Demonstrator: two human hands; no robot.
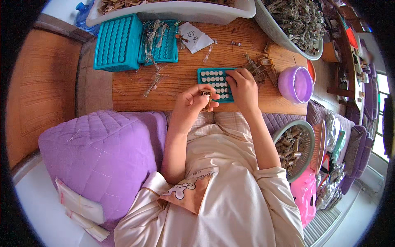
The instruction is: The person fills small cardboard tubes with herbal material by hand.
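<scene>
My left hand (190,103) is closed round a small brown-gold rectangular case (207,108), held upright just left of the tray. A pale round spot shows at the case's upper part, beside my thumb. In front of me on the table lies a shallow teal tray (199,74) with rows of white round pieces (212,79). My right hand (244,88) reaches over the tray's right side, its fingers bent down and closed at the far right rows. Whatever its fingertips pinch is hidden.
Teal trays (117,43) stand stacked at the far left, clear strips (154,35) on the neighbouring one. Brown cases (263,68) lie beside a purple bowl (295,84). Large bins (173,11) line the back. A grey basket (294,150) of small parts sits at my right.
</scene>
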